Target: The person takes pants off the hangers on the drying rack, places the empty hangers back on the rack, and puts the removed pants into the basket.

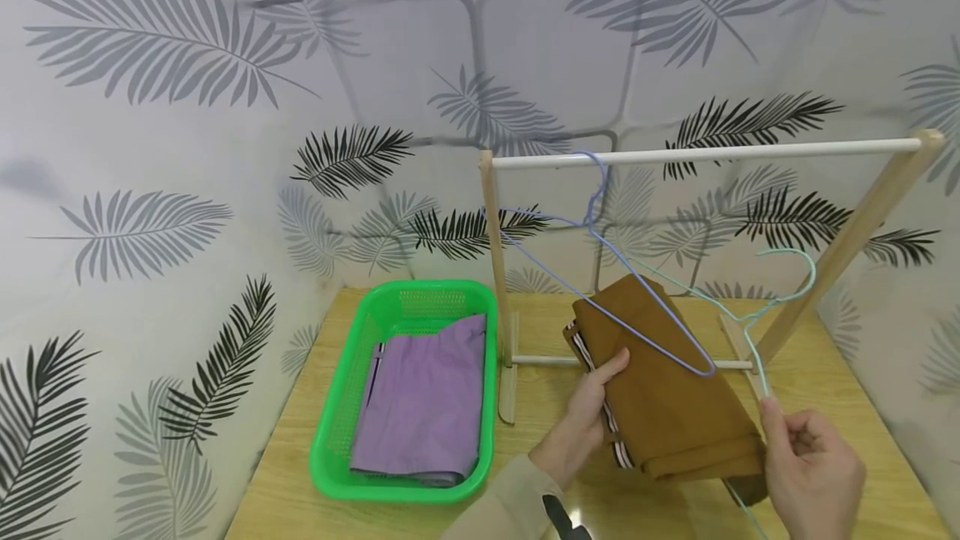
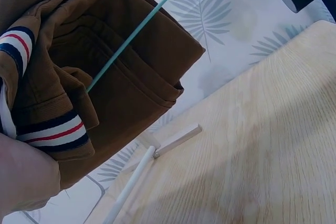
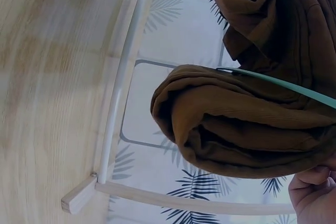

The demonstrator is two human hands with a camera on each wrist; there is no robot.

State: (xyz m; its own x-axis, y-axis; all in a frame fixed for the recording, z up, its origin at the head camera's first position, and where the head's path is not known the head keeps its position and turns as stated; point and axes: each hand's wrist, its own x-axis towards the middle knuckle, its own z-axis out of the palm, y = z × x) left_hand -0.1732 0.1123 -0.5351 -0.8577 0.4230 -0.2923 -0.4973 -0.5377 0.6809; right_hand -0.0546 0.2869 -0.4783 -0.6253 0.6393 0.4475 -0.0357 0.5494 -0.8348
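Note:
A folded brown garment with striped navy, white and red trim is held up over the table by my left hand, thumb on top. My right hand pinches one side of a mint green hanger, close to the garment's right edge. In the left wrist view the hanger's bar crosses the underside of the garment and runs in among its folds. The rolled brown layers show end-on in the right wrist view, with the green bar over them.
A blue hanger hangs from the white rod of a wooden rack, overlapping the garment in the head view. On the left of the table, a green basket contains a folded purple garment. A patterned wall stands behind.

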